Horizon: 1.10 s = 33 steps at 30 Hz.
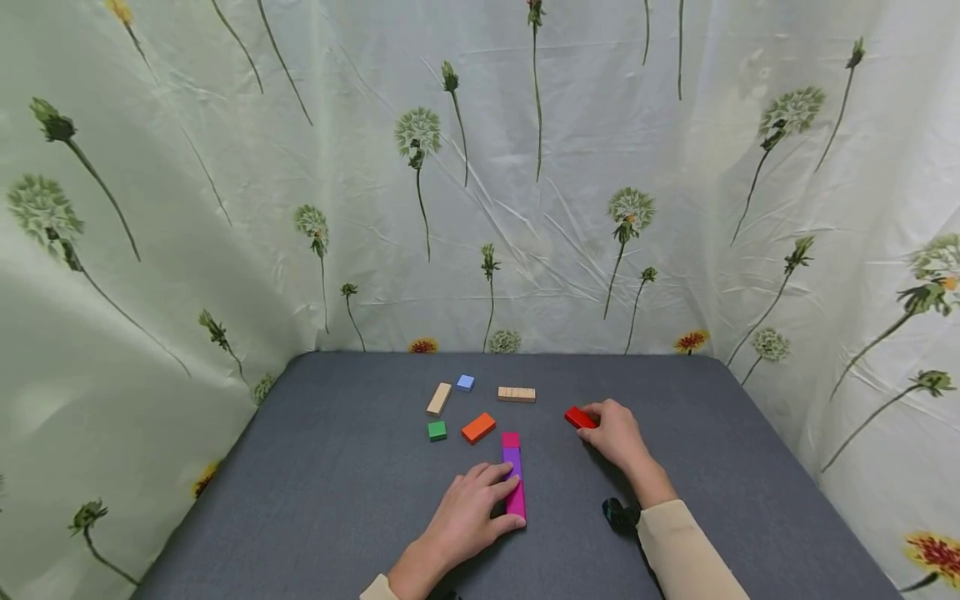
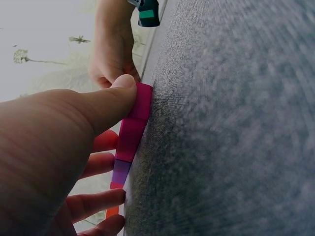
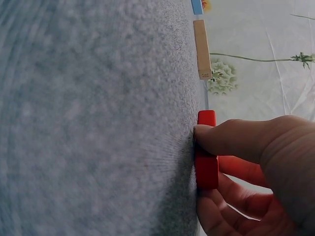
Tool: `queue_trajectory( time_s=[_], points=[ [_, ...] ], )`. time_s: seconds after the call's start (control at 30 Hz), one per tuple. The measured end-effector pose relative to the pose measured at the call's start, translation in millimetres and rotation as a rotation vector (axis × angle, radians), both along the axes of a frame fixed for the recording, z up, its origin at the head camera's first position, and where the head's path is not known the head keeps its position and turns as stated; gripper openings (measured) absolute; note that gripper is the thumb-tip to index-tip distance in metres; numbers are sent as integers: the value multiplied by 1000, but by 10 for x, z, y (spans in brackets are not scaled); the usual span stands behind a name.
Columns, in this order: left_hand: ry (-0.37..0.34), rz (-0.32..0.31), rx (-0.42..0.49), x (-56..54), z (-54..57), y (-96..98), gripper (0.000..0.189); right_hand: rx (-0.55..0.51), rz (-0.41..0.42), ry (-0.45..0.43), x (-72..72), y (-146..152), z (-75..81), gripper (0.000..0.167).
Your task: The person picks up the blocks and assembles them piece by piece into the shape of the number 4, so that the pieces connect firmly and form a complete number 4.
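Observation:
A straight row of small blocks lies on the dark tabletop: a pink block (image 1: 511, 439) at the far end, a purple block (image 1: 513, 458) in the middle and a magenta block (image 1: 516, 502) nearest me. My left hand (image 1: 467, 515) holds the row, its thumb at the near end of the magenta block and its fingers along the row; two magenta pieces (image 2: 131, 140) show in the left wrist view. To the right, my right hand (image 1: 617, 433) pinches a red block (image 3: 206, 169) between thumb and fingers, low at the tabletop.
Beyond the row lie an orange block (image 1: 478, 428), a green block (image 1: 437, 431), a blue block (image 1: 465, 383) and two wooden blocks, one slanted (image 1: 439, 399) and one crosswise (image 1: 517, 394). A flower-print curtain (image 1: 360, 167) hangs around the dark table (image 1: 300, 500).

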<state>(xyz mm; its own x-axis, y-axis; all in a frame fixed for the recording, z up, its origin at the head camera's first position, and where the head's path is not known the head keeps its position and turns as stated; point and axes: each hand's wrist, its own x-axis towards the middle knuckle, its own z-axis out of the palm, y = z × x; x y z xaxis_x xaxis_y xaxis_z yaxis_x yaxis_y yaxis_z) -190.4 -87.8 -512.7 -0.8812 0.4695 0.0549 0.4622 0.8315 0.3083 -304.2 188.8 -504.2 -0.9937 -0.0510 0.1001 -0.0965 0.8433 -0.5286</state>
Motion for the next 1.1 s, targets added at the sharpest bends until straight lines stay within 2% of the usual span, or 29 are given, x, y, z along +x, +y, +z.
queue_trajectory(
  time_s=[0.5,0.83,1.1],
  points=[
    [-26,8,6,1,-13,1,67,16,29,33,16,46,1,31],
    [-15,9,2,-8,-16,7,66,10,46,21,30,23,63,29],
    [-10,17,-2,-2,-20,17,66,26,72,45,53,-14,79,29]
  ],
)
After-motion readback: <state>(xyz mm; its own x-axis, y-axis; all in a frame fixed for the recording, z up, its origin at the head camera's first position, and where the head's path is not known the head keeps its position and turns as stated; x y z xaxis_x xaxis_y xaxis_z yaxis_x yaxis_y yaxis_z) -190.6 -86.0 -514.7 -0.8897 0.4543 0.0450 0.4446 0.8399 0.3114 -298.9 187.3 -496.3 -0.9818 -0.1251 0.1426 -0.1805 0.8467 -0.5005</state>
